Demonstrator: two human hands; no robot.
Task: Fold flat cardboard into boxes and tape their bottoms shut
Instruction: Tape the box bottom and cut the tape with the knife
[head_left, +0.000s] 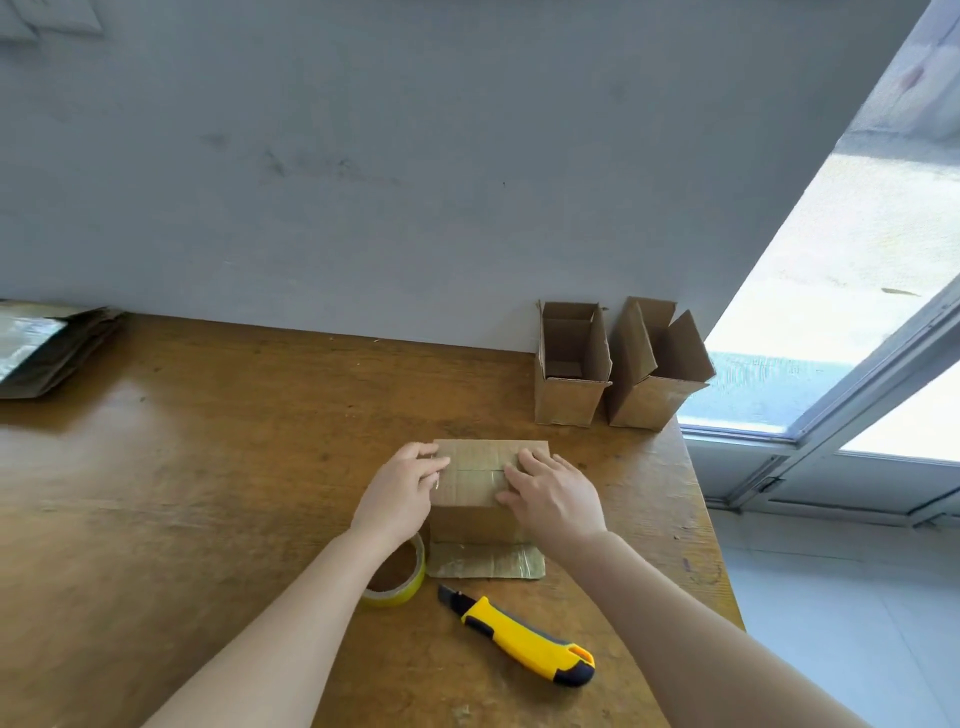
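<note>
A small brown cardboard box stands upside down near the table's right side, its closed bottom flaps facing up with a strip of clear tape across the seam. My left hand holds the box's left edge, fingers resting on top. My right hand lies flat on the right half of the top, fingers straight, pressing on the tape. A lower flap sticks out on the table toward me. A roll of yellowish tape lies under my left wrist.
A yellow and black utility knife lies near the front edge. Two folded open boxes stand against the wall at the back right. A stack of flat cardboard sits far left. The wooden table's right edge is close to the window.
</note>
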